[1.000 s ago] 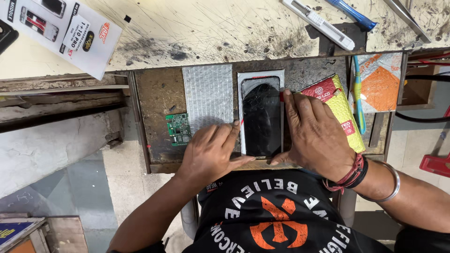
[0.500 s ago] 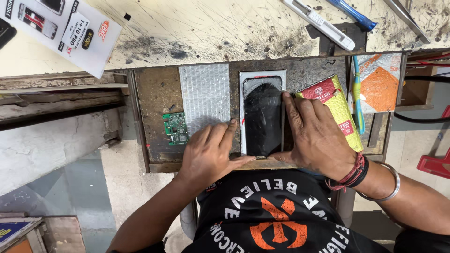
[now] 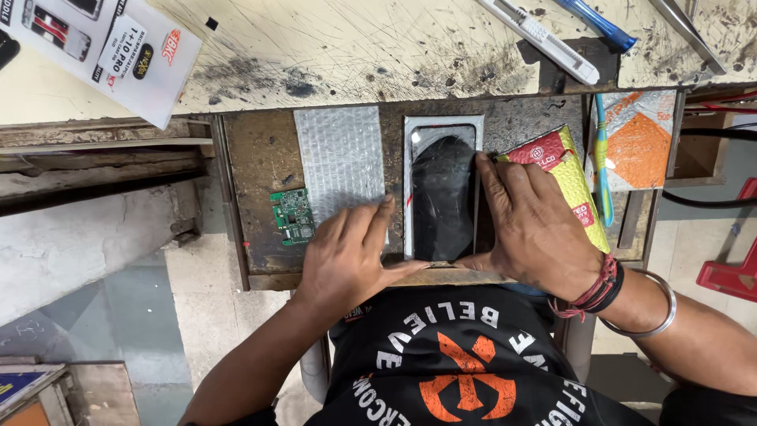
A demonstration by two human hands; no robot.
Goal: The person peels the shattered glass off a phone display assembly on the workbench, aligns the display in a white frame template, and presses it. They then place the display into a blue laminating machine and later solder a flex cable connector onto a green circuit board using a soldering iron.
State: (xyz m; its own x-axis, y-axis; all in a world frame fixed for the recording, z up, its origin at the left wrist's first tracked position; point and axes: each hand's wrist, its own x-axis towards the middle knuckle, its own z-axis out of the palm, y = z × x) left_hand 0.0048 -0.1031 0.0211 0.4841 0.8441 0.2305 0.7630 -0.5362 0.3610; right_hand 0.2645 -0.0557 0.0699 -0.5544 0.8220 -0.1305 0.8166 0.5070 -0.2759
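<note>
Pressing flat: left hand (image 3: 347, 256) spread, now slid lower on the bubble wrap (image 3: 341, 162), thumb at the phone (image 3: 443, 193) near edge; circuit board (image 3: 293, 215) farther left. Right hand (image 3: 532, 229) spread, steadying the phone's right side mid-tray, suggesting ongoing seating. Screen detail unreadable under glare.

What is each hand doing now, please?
Left hand: open, fingers spread flat, thumb at the phone screen bottom edge.
Right hand: open, resting flat along the screen's right edge.
</note>
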